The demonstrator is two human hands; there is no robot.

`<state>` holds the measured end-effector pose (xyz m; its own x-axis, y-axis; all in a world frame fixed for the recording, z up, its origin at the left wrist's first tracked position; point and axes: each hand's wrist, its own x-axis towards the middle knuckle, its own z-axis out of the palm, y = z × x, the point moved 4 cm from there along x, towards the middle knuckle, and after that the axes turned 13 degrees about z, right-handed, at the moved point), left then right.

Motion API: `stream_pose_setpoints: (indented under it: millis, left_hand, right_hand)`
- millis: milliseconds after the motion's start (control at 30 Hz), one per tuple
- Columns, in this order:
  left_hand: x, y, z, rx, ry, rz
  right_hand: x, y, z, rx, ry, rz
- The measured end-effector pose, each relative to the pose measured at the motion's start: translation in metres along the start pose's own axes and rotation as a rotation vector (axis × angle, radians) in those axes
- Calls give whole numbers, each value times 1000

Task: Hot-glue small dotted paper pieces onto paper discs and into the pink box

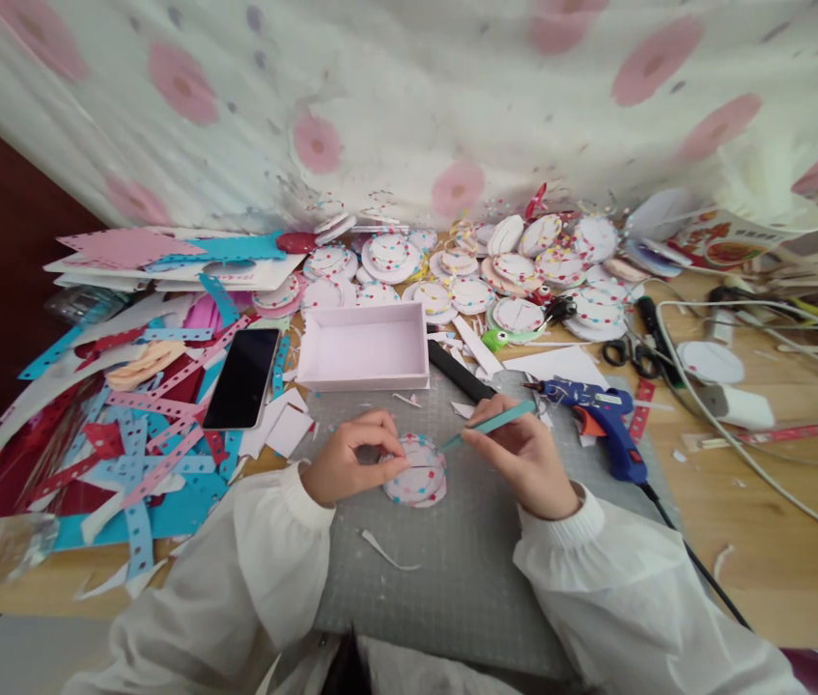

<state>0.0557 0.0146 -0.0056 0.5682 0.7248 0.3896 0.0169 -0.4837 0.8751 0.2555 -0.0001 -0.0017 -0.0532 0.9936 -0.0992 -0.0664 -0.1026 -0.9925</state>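
Observation:
A round white paper disc (415, 490) ringed with red and blue beads is over the grey cutting mat (452, 589). My left hand (357, 456) pinches at its upper left edge, thumb and forefinger together; whether they grip the disc or the beaded strand on it is hard to see. Teal tweezers (499, 421) are held in my right hand (524, 458), their tips pointing left, close to the disc's right edge. A thin white paper scrap (386, 552) lies on the mat below the disc.
Ahead stands an open white box (363, 347). A blue glue gun (607, 415) with its cord lies to the right, near scissors (630, 357) and a white cable (713, 425). Leftward are a phone (241, 378) and punched paper strips (137, 454). Several beaded discs (452, 280) are piled behind.

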Motion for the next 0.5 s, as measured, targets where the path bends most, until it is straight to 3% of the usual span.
stream_pose_setpoints:
  millis: [200,500]
  left_hand:
    - [-1,-1,0,-4,7,2]
    - [-1,-2,0,-11,0,-9]
  right_hand:
    - [-2,1,2,-20,-68,-18]
    - [0,0,-3,77,74,2]
